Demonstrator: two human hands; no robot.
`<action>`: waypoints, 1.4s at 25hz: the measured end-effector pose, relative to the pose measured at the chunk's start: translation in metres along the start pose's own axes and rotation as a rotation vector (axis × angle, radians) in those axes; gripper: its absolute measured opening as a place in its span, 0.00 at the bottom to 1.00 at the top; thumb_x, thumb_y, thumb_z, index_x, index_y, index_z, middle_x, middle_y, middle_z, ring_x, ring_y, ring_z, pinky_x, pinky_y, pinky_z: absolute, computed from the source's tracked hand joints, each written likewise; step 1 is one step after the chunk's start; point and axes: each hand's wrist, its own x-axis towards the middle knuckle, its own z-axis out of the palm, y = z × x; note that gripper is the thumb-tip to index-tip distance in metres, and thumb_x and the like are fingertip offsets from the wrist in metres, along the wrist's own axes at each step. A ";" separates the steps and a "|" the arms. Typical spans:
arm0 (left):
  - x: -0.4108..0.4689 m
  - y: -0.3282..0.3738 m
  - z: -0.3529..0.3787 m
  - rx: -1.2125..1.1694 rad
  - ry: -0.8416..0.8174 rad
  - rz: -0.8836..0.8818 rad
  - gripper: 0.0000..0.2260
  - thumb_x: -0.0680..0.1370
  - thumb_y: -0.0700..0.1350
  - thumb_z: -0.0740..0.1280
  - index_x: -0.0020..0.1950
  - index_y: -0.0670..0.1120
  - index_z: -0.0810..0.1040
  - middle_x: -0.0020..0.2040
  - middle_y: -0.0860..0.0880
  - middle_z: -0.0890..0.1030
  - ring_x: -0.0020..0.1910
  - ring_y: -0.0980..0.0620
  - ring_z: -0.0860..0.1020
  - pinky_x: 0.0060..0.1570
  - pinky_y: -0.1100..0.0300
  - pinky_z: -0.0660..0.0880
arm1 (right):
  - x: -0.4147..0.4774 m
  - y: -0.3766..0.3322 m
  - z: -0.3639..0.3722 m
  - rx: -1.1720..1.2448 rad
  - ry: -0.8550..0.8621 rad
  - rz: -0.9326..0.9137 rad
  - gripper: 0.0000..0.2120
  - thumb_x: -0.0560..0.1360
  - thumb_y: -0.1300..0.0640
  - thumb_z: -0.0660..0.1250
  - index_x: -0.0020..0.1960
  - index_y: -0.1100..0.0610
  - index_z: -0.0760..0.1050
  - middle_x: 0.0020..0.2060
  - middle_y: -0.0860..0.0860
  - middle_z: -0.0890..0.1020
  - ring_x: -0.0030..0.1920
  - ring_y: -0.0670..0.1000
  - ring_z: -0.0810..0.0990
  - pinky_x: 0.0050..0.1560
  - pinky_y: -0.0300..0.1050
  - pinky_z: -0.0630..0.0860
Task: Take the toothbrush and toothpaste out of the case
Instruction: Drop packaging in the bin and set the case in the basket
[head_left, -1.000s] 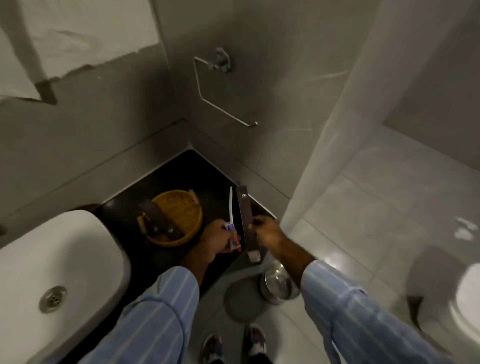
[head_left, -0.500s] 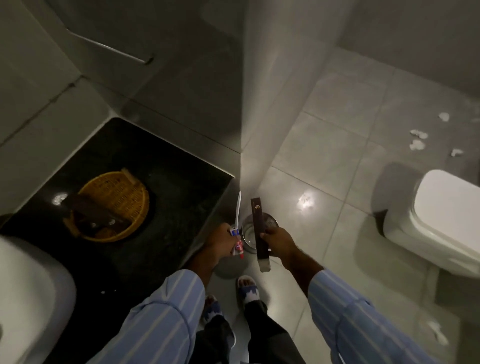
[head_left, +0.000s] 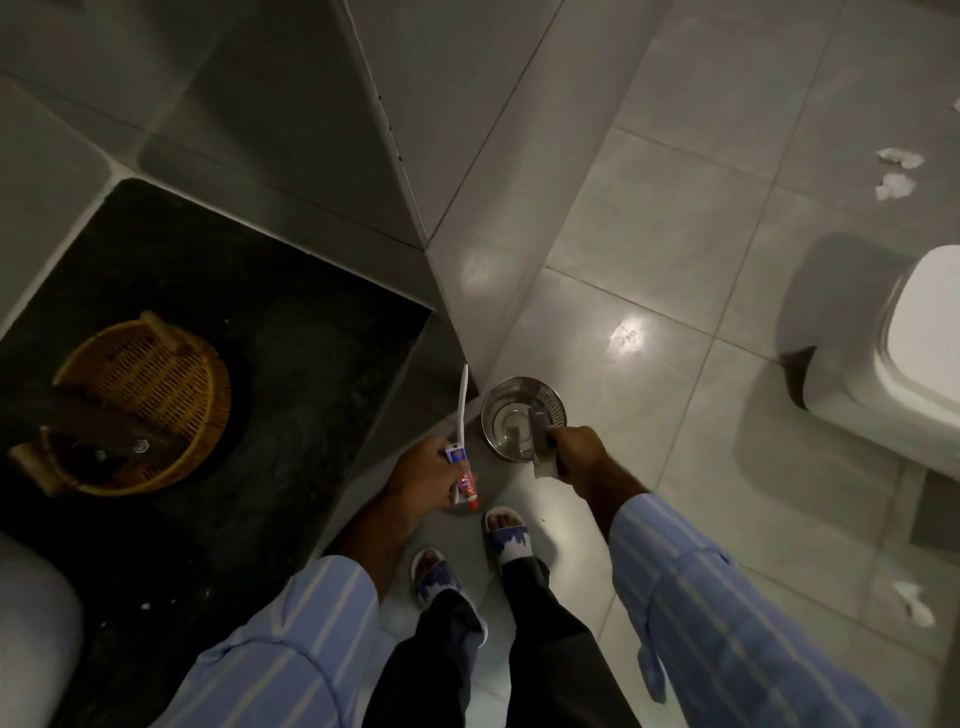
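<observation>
Right hand (head_left: 576, 457) hides most of the dark case (head_left: 540, 436).

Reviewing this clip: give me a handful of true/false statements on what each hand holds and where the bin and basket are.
1. The left hand holds both the toothbrush and toothpaste tube. True.
2. The right hand is empty. False: it grips the dark case.
3. The case is over the open steel bin. True.
4. The wicker basket sits on the floor. False: it is on the dark counter.
</observation>
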 end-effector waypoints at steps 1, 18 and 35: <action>0.002 -0.001 0.000 -0.014 0.000 -0.003 0.17 0.77 0.41 0.69 0.65 0.45 0.74 0.58 0.44 0.78 0.59 0.41 0.80 0.57 0.43 0.79 | 0.004 -0.001 -0.002 0.030 0.000 0.016 0.09 0.78 0.58 0.63 0.52 0.63 0.77 0.41 0.58 0.81 0.37 0.54 0.80 0.29 0.41 0.77; -0.083 0.058 -0.099 0.339 0.223 0.222 0.11 0.76 0.48 0.68 0.57 0.45 0.80 0.56 0.43 0.82 0.51 0.47 0.79 0.55 0.53 0.75 | -0.140 -0.137 0.063 -1.284 -0.203 -1.407 0.22 0.71 0.45 0.69 0.65 0.45 0.73 0.63 0.49 0.77 0.62 0.51 0.75 0.58 0.44 0.73; -0.215 0.024 -0.301 -0.079 0.257 0.365 0.13 0.68 0.38 0.78 0.51 0.36 0.84 0.54 0.38 0.84 0.56 0.41 0.83 0.59 0.46 0.79 | -0.312 -0.215 0.206 -1.313 -0.646 -1.759 0.15 0.77 0.55 0.67 0.61 0.61 0.79 0.59 0.57 0.80 0.58 0.55 0.79 0.60 0.45 0.72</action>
